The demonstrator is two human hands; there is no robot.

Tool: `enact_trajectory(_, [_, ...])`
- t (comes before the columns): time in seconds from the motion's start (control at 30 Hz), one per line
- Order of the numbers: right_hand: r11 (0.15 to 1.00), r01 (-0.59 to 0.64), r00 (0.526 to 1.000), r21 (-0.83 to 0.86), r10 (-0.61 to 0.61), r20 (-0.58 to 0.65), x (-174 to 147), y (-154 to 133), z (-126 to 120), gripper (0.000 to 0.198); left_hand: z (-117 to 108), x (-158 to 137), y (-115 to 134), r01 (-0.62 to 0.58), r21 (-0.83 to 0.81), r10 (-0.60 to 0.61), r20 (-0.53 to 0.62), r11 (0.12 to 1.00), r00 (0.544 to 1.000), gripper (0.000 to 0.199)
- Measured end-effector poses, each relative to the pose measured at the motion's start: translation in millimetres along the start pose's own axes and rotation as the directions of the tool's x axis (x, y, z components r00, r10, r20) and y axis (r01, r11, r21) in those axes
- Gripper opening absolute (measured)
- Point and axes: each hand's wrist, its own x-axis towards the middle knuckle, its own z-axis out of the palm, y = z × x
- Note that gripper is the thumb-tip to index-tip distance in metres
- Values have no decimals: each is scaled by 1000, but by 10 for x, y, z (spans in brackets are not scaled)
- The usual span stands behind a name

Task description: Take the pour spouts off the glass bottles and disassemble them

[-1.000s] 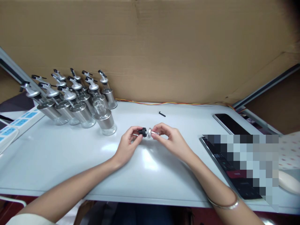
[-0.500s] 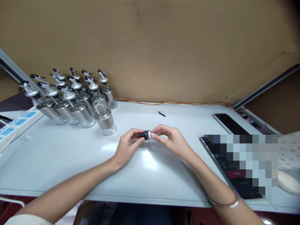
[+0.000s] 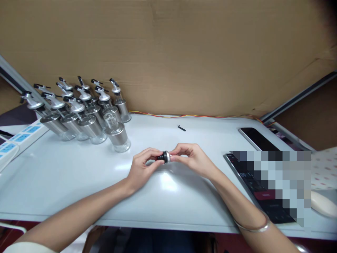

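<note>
Between my hands, above the table, a pourer stopper (image 3: 165,157) lies sideways, with a black ribbed plug at its left and a silver collar at its right. Fingers and thumb of my left hand (image 3: 144,165) pinch the black plug end. My right hand (image 3: 193,159) is closed on the spout end, which its fingertips mostly hide. Left of my hands stands a glass bottle (image 3: 117,135) with a metal band and no pourer on top. A small black lever piece (image 3: 182,128) rests on the table beyond my right hand.
Several glass bottles with pourers (image 3: 91,124) stand together at the back left beside a white power strip (image 3: 25,138). At the right lie a phone (image 3: 259,138) and a larger dark device (image 3: 263,191), with a white mouse (image 3: 323,204). Thin wires (image 3: 186,116) run along the cardboard wall (image 3: 184,63).
Both hands have come slightly nearer to me with the stopper. The stopper has turned a little, and the right fingers have shifted on its spout end.
</note>
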Motion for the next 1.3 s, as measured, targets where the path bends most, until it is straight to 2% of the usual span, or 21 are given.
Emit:
enact_trajectory(0.23, [1000, 17, 1000, -16, -17, 21, -10, -10, 2, 12, 0, -12, -7, 11, -4, -10, 12, 1000, 1000, 9])
enact_trajectory(0.37, [999, 38, 999, -36, -37, 12, -5, 20, 26, 13, 8, 18, -12, 70, -8, -70, 36, 997, 997, 9])
enact_trajectory(0.5, [958, 172, 971, -231, -204, -122, -6, -2, 60, 12, 27, 72, -18, 208, -26, -207, 26, 978, 978, 16])
enact_trajectory(0.57, [927, 179, 956, -331, -244, -166, -14, -35, 77, 15, 35, 89, -27, 255, -38, -255, 14, 966, 967, 19])
enact_trajectory(0.73, [933, 150, 984, -327, -173, -43, -30, -77, 118, 18, 35, 91, -40, 286, -77, -283, 52, 955, 958, 22])
enact_trajectory(1.03, [943, 101, 984, -317, -141, -106, -20, -57, 99, 20, 5, 96, 9, 212, -64, -204, 110, 975, 973, 21])
enact_trajectory(1.17, [967, 70, 990, -243, -97, -104, -17, -55, 99, 20, 17, 97, -28, 254, -127, -245, 86, 959, 966, 22])
enact_trajectory(1.3, [991, 59, 991, -123, -74, -114, -12, -30, 106, 21, 20, 114, -60, 327, -255, -302, 132, 910, 944, 37])
